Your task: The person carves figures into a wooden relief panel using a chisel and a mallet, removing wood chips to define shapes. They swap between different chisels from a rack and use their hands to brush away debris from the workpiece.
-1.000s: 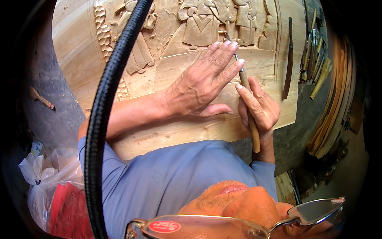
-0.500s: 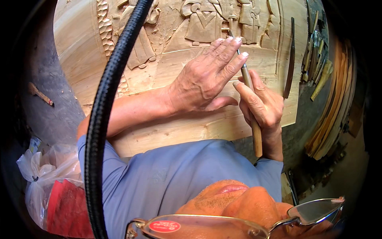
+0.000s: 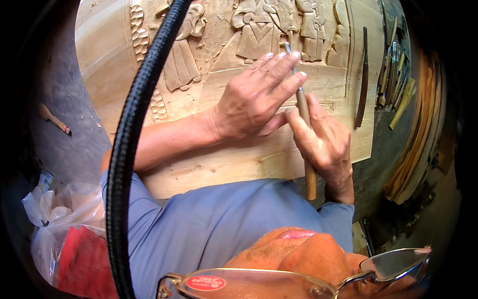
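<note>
A wood-carving chisel [image 3: 302,107] with a slim metal shaft and round wooden handle points away from me, its tip against the carved relief panel [image 3: 214,172]. The tip is at the foot of the carved figures, in a small recess between two of them. My right hand [image 3: 326,142] is closed around the handle, whose butt end sticks out below the palm. Outstretched, my left hand [image 3: 251,102] lies over the panel with its fingertips resting across the metal shaft. Its thumb reaches toward the handle without wrapping round it.
A dark narrow bar [image 3: 363,77] lies on the panel's right side. Beyond that edge are several carving tools [image 3: 396,74] and curved wood strips [image 3: 416,144]. A short wooden-handled tool [image 3: 55,118] rests on the grey surface at left, above a clear plastic bag [image 3: 74,202]. A black cable [image 3: 125,144] crosses the view.
The chisel's handle end has swung left with my right hand, so the tool stands straighter. My left hand keeps its place on the shaft. The whole panel appears slightly lower in view.
</note>
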Demonstrator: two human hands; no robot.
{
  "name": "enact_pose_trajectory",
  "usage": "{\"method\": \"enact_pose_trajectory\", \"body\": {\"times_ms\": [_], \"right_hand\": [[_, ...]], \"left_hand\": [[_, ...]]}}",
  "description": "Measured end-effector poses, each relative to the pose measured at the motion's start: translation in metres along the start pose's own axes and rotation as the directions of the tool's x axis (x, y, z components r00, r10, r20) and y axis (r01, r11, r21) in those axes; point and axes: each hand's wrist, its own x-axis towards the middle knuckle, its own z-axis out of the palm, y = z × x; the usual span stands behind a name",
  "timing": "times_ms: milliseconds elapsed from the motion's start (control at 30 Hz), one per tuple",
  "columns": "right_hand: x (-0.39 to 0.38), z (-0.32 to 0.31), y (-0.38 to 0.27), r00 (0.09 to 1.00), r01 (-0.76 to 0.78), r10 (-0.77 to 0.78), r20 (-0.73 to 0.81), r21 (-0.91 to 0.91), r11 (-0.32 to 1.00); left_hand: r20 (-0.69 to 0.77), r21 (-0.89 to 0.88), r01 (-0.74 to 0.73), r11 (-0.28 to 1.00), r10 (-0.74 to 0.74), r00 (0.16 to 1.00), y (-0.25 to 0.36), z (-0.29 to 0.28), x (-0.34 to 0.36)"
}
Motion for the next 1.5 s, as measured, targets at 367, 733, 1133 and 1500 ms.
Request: {"method": "enact_pose_trajectory", "body": {"times_ms": [367,733,1133,1500], "right_hand": [[-0.026,-0.021,0.006,0.951,-0.100,0.252,-0.178,0.595,0.798],[0.047,-0.034,0.086,0.740,-0.245,0.420,-0.526,0.371,0.896],[0.148,0.087,-0.016,0.777,0.257,-0.103,-0.621,0.164,0.952],[0.145,0.093,-0.022,0.812,0.438,-0.238,-0.532,0.288,0.851]], "left_hand": [[0.028,0.109,-0.174,0.979,0.172,0.985,0.001,-0.021,-0.006],[0.150,-0.376,0.293,0.879,-0.255,0.955,0.012,-0.034,0.010],[0.384,-0.818,0.566,0.101,-0.637,0.668,0.020,-0.043,-0.006],[0.418,-0.791,0.610,0.049,-0.685,0.597,0.023,-0.055,-0.007]]}}
